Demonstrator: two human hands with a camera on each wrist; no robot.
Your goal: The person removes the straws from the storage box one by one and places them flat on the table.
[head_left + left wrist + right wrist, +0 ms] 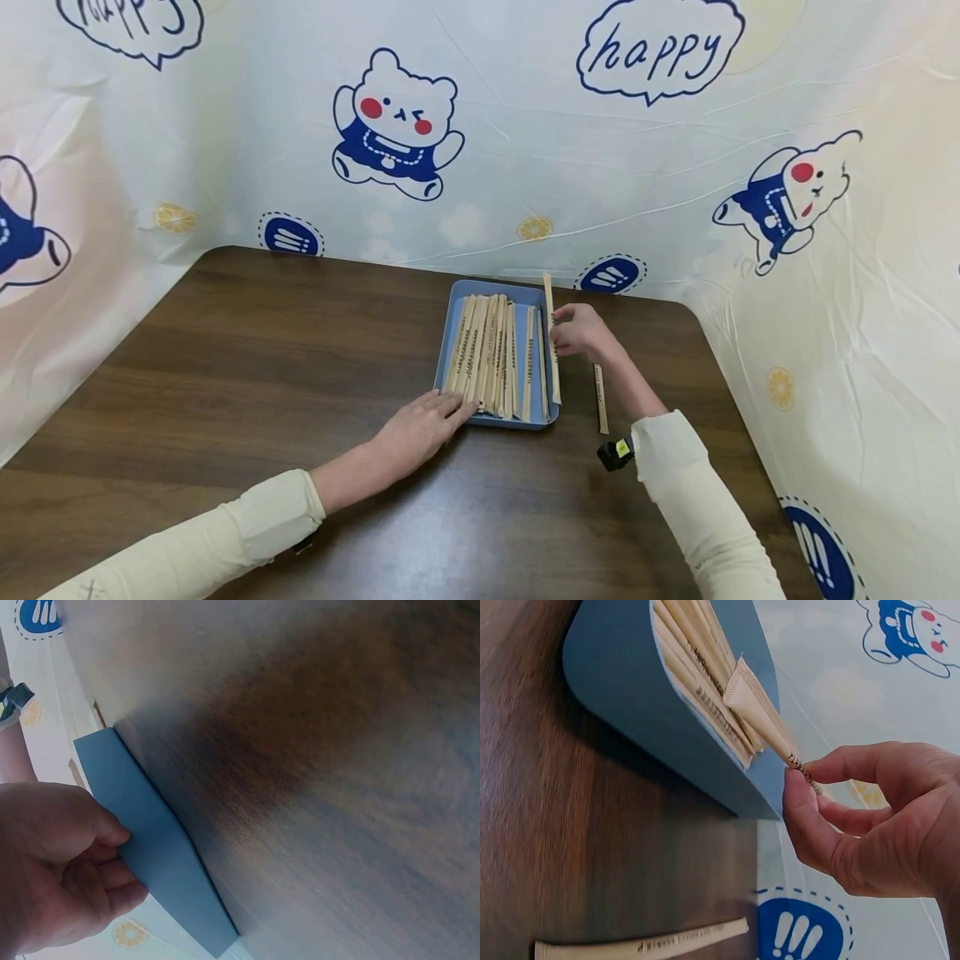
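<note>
A shallow blue tray (504, 423) holds several narrow, printed paper-wrapped sticks (480, 350), lined up side by side. My left hand (422, 429) holds the tray's near left corner; in the left wrist view its thumb and curled fingers (124, 896) meet the wall at the rim. Over the tray's right edge, my right hand (581, 331) pinches another paper-wrapped stick (553, 367) between thumb and fingers. The right wrist view shows this stick (761, 712) tilted, its flat sealed end above the wrapped sticks in the tray.
One more wrapped stick (601, 400) lies on the brown wooden table (300, 358), right of the tray and partly under my right forearm. Behind the table hangs a printed cloth (510, 150), close to the tray's far side. Cloth also borders both sides.
</note>
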